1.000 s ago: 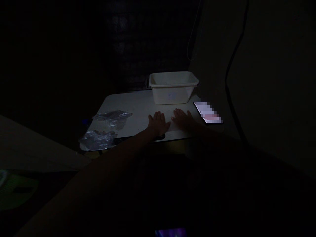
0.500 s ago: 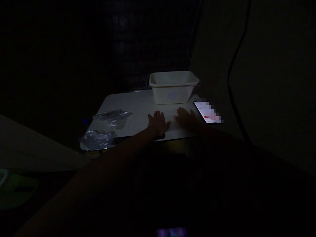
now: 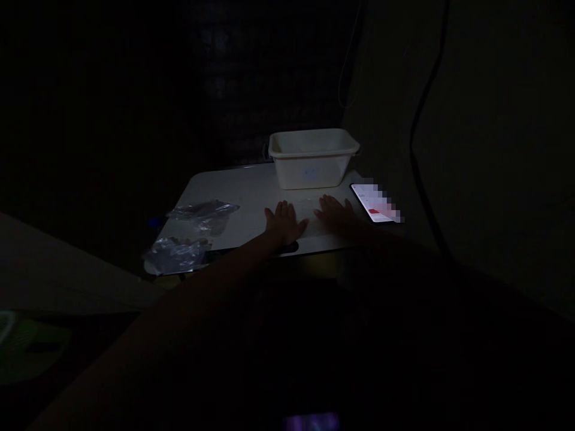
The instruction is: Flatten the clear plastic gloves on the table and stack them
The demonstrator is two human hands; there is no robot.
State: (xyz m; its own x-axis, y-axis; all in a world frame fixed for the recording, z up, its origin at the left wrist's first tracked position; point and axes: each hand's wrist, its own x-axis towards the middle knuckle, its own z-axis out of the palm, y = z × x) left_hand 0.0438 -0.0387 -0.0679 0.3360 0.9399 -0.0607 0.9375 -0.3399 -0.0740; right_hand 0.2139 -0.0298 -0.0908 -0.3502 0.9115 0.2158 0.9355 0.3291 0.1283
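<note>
In dim light, my left hand [image 3: 284,222] lies palm down with fingers spread near the front of a white table [image 3: 245,187]. My right hand [image 3: 335,212] rests flat to its right, fingers also apart. Between them lies a faint, see-through sheet [image 3: 309,211], perhaps plastic; its edges are hard to make out. A dark, long object [image 3: 290,247] with a rounded end lies along the front edge, partly hidden under my left forearm. Just beyond my hands stands a white plastic tub [image 3: 309,170] with side handles.
Crumpled clear plastic bags [image 3: 204,215] lie on the table's left side, another plastic bag [image 3: 175,254] at the front left corner. A lit phone [image 3: 375,203] lies at the right. A dark cable [image 3: 415,149] hangs down on the right. Something green [image 3: 36,353] is at lower left.
The whole view has shifted slightly, so things sit a little further left. Both hands stay flat on the table; my left hand may have slid slightly left.
</note>
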